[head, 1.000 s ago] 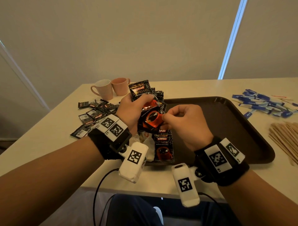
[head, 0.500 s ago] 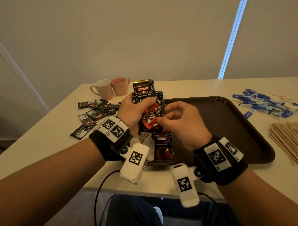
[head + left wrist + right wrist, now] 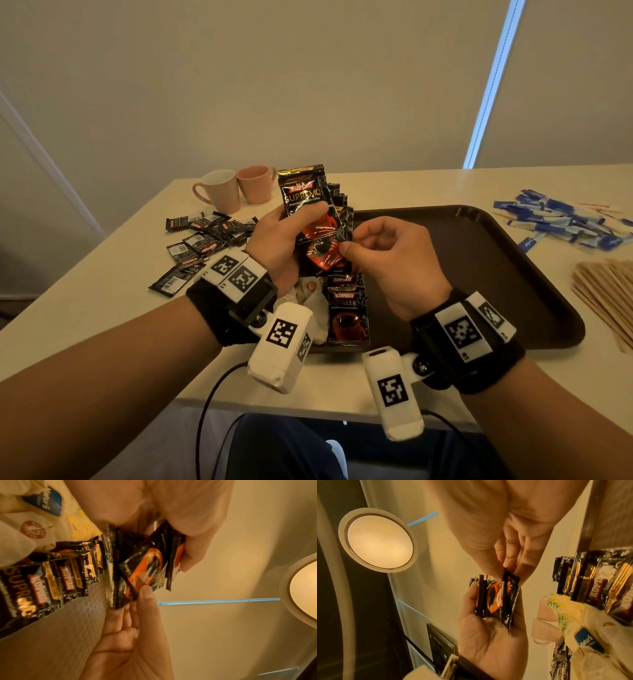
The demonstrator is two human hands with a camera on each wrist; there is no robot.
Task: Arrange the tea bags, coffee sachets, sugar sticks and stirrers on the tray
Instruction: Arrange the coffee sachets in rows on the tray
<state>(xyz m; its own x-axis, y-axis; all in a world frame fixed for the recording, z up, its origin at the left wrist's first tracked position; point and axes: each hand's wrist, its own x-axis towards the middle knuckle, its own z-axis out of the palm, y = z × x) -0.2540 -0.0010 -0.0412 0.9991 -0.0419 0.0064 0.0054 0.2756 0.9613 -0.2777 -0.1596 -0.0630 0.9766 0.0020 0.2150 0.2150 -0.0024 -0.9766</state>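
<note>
1. Head view: the dark brown plastic tray [image 3: 479,260] already carries a row of black coffee sachets [image 3: 348,315] at its near left edge, beside white tea bags [image 3: 310,291].
2. The left hand [image 3: 274,243] clasps a fanned stack of black foil sachets [image 3: 303,200]; the right hand [image 3: 394,263] pinches one sachet's corner [image 3: 135,588] between thumb and forefinger.
3. Best to peel off just that one, steadying the rest, then overlap it onto the row.
4. Readable: "KOPIKO SUPREMO"; a tea tag reads "Natur's" [image 3: 589,641].
</note>
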